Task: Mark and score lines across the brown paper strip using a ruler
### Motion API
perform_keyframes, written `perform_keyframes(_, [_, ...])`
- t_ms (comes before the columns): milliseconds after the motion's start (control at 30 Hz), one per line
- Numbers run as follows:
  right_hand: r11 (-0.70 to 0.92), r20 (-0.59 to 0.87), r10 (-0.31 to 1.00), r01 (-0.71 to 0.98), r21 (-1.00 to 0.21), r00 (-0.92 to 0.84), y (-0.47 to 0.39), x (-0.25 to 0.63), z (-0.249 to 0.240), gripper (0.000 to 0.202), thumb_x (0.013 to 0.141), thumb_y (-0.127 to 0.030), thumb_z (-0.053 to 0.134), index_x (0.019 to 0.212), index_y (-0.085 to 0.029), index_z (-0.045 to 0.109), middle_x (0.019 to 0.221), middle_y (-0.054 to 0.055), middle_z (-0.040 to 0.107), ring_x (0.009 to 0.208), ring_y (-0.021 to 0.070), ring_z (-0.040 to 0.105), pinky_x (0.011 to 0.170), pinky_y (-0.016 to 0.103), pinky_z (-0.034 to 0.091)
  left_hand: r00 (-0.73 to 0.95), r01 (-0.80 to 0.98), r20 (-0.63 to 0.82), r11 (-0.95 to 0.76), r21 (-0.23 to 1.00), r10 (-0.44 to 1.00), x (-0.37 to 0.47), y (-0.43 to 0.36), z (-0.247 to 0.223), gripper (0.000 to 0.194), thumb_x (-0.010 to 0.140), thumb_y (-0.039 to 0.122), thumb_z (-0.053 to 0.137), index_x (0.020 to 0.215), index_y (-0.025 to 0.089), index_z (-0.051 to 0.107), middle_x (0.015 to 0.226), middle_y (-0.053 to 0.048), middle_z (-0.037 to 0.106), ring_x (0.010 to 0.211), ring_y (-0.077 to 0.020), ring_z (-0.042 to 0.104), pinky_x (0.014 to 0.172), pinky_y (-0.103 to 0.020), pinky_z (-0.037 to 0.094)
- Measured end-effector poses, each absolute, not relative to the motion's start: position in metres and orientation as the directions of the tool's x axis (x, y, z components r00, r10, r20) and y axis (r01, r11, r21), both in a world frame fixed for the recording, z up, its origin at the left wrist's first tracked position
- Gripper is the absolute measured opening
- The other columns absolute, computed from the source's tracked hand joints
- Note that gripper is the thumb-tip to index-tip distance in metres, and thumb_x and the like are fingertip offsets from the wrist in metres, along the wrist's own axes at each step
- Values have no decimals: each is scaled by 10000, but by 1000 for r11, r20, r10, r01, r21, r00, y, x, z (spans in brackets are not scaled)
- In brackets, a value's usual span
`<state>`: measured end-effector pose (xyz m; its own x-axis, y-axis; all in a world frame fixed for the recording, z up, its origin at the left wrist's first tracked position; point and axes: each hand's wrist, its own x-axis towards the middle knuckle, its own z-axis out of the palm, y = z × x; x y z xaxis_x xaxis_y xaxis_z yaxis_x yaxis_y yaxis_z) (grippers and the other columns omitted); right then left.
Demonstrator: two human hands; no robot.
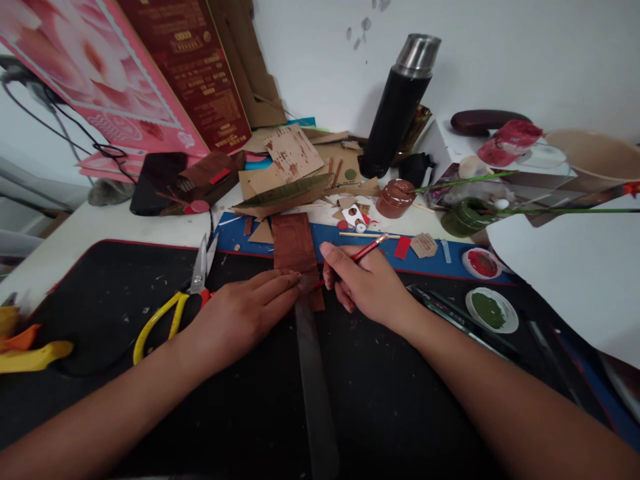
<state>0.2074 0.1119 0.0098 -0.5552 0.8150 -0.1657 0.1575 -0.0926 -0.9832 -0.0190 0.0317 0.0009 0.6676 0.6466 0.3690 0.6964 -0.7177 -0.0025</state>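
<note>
My left hand (255,303) lies flat, its fingers stretched across a brown-painted cardboard strip (295,237) and the far end of a dark ruler (315,393). The ruler runs from there toward me along the black mat. My right hand (367,280) is closed around a red pencil (369,247). The pencil's lower end is beside the ruler, over the brown cardboard; whether the tip touches cannot be seen clearly. Left of my left hand are yellow-handled scissors (180,310), blades apart.
A black thermos (395,107), a brown paint jar (396,198) and a green paint jar (465,217) stand behind. Cardboard scraps (293,155) are piled at the back. Paint lids with red (481,263) and green paint (492,311) lie right. Pink packaging (100,73) leans at the back left.
</note>
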Motion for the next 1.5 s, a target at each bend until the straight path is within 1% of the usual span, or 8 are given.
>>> perform_keyframes(433, [-104,-180,806,165,-981,-564,111,206,11,512,1043,-553,486,664,-219,565,506,-49,530,333,73,472,350,222,300,646,713,372,-701,21,667,-18,32,2,300,1042,117,445,1259,131,652,1271,-110,747,1181,-243,717,928,-352,651])
perform_keyframes(567, [-97,-157,831,140,-985,-533,112,205,9,506,1042,-553,488,669,-221,569,474,-55,516,328,72,462,360,227,303,639,713,395,-701,18,660,-17,33,3,293,1042,110,439,1247,103,649,1243,-128,756,1145,-245,734,908,-356,661])
perform_keyframes(700, [-115,-145,857,90,-989,-494,113,205,9,506,1027,-570,512,660,-224,561,419,-63,481,312,77,437,353,233,258,602,733,434,-679,32,670,-23,29,9,289,1047,135,456,1263,128,648,1263,-120,751,1171,-249,727,947,-401,655])
perform_keyframes(767, [-113,-132,865,69,-991,-485,114,205,10,507,1021,-574,522,655,-225,560,393,-70,456,307,80,433,355,234,248,565,756,450,-652,52,691,-32,24,12,292,1033,122,494,1279,151,648,1291,-108,741,1216,-241,705,1005,-412,631])
perform_keyframes(867, [-108,-120,866,54,-993,-486,115,205,10,506,1016,-581,526,658,-226,568,385,-76,438,307,83,435,359,235,248,531,779,442,-622,81,723,-48,13,15,317,1016,110,530,1297,184,657,1271,-87,748,1201,-212,709,1010,-373,626])
perform_keyframes(1100, [-106,-129,864,76,-991,-486,112,204,9,521,976,-632,574,656,-221,589,373,-76,438,311,79,433,356,233,249,491,789,469,-602,118,734,-63,7,11,261,1010,77,500,1177,177,674,1169,-101,770,1104,-187,747,921,-313,652])
perform_keyframes(1267, [-136,-121,856,7,-991,-503,109,202,11,529,931,-677,612,662,-223,587,398,-77,450,309,79,431,334,230,236,512,765,409,-618,183,755,-52,9,8,201,1037,141,504,1140,167,674,1154,-92,775,1038,-181,768,835,-285,662])
perform_keyframes(1500, [-130,-121,877,13,-991,-464,111,202,12,513,951,-659,597,674,-227,595,383,-87,411,304,85,429,327,231,249,504,730,395,-623,281,768,-40,11,9,234,1019,119,508,1147,180,695,1200,-95,773,1057,-177,773,866,-283,663])
